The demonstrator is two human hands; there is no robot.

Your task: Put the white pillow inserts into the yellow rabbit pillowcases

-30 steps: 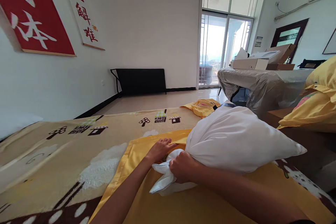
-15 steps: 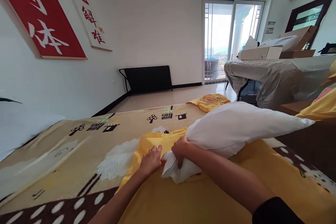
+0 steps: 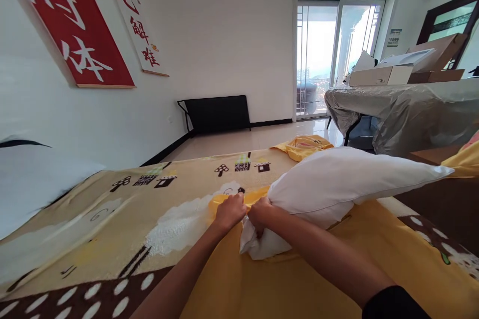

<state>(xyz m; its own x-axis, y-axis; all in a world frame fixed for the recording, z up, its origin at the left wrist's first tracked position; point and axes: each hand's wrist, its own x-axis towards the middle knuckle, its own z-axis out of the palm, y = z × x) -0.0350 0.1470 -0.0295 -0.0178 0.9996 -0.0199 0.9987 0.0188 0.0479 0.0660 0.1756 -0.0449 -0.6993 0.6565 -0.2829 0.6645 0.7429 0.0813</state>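
A white pillow (image 3: 337, 177) lies on a yellow pillowcase (image 3: 277, 284), its bulk puffed out to the right. My right hand (image 3: 261, 213) is closed round the pillow's bunched near end, and a white corner pokes out below the fingers. Just left of it, my left hand (image 3: 231, 211) is closed on a gathered edge of the yellow cloth. The two hands almost touch. Under both is a beige blanket (image 3: 130, 219) printed with sheep, houses and white dots on a brown border.
More yellow cloth (image 3: 307, 145) lies at the blanket's far edge. A plastic-covered table (image 3: 411, 104) with open cardboard boxes (image 3: 400, 74) stands at the right. A black folded frame (image 3: 219, 113) leans on the far wall. White bedding (image 3: 41, 179) lies at the left.
My left hand has moved right and slightly up, from resting on the yellow cloth to gripping its edge, drawing it in toward the pillow. The right hand keeps its hold.
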